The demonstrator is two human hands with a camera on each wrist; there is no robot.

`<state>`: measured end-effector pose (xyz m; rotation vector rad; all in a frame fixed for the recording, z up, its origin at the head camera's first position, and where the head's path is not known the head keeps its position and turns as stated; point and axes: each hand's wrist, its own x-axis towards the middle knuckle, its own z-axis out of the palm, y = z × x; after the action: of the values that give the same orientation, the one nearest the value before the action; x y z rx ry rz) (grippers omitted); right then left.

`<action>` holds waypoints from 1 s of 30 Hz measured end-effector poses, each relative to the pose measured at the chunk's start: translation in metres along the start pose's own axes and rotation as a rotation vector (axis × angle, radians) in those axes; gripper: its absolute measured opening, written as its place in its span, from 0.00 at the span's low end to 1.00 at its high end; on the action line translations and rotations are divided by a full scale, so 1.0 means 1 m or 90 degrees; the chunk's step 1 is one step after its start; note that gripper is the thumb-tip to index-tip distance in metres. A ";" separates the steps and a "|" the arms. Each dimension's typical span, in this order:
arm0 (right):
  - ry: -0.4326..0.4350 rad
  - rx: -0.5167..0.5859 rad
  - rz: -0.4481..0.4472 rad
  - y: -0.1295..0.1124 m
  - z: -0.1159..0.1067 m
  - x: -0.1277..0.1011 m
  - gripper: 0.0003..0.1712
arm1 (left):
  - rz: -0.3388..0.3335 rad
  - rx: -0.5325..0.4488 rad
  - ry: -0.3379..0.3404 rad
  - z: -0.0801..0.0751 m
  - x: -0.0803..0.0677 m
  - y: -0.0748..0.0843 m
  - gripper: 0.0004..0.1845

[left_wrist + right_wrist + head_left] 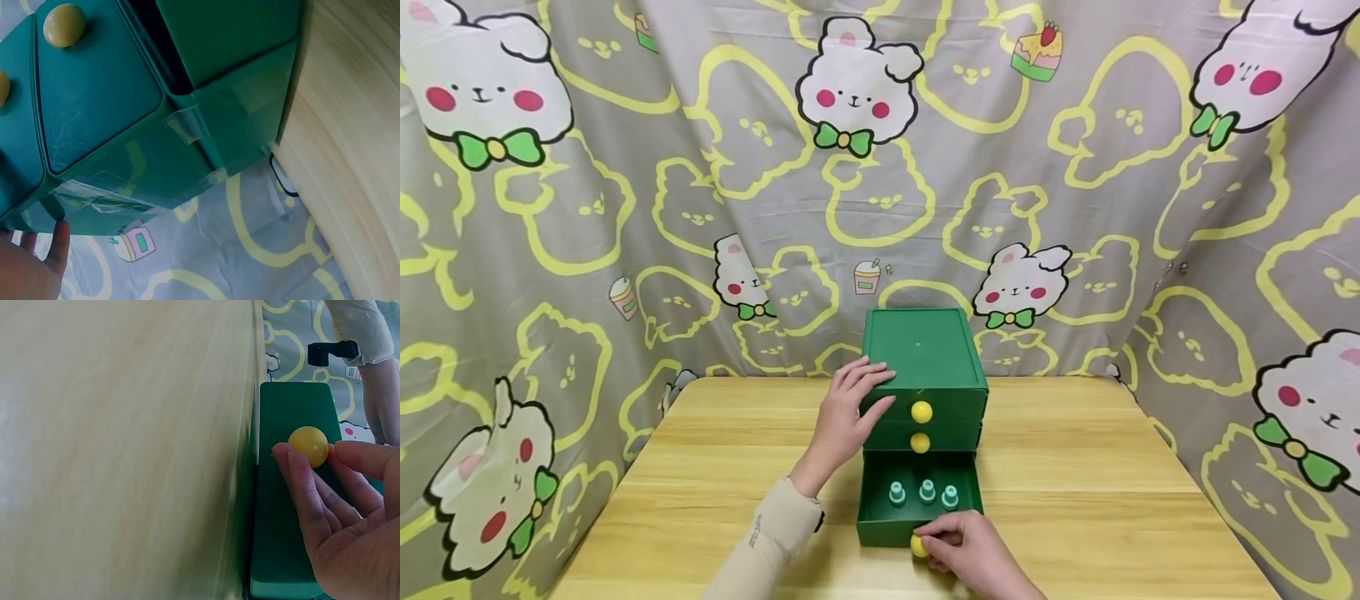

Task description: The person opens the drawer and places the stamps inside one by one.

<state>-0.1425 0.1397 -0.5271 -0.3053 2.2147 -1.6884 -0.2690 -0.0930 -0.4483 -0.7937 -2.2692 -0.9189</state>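
Note:
A green drawer cabinet (917,346) stands on the table, its bottom drawer (880,533) pulled out toward me. Inside that drawer stand three small mint-green stepped pegs: one at the left (897,494), one in the middle (927,492), one at the right (951,497). My right hand (973,550) pinches the drawer's round yellow knob (308,447) between thumb and fingers. My left hand (850,408) rests against the cabinet's upper left side, fingers extended along the top edge. In the left wrist view its fingertips touch the side wall, close to clear tape (106,197).
Two more yellow knobs, an upper (921,412) and a lower (920,442), mark the closed drawers above. The light wood table (1075,500) extends on both sides of the cabinet. A cartoon-print curtain (880,208) hangs behind and at both sides.

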 end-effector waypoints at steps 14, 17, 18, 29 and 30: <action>0.019 -0.020 -0.017 0.000 -0.001 0.003 0.09 | -0.008 -0.013 -0.005 0.001 -0.001 0.000 0.20; 0.027 -0.022 -0.030 0.001 0.000 0.004 0.09 | -0.006 -0.011 -0.004 0.001 -0.001 -0.001 0.20; 0.030 -0.021 -0.034 0.001 0.000 0.005 0.08 | -0.005 -0.010 -0.003 0.002 -0.002 -0.001 0.20; 0.063 -0.029 -0.051 0.001 0.002 0.010 0.07 | 0.009 -0.002 0.009 0.002 -0.003 -0.001 0.19; 0.065 -0.029 -0.050 0.001 0.002 0.011 0.07 | 0.008 -0.003 0.008 0.002 -0.003 -0.001 0.19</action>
<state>-0.1517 0.1340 -0.5305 -0.3276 2.3469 -1.7313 -0.2677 -0.0932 -0.4518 -0.8003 -2.2504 -0.9211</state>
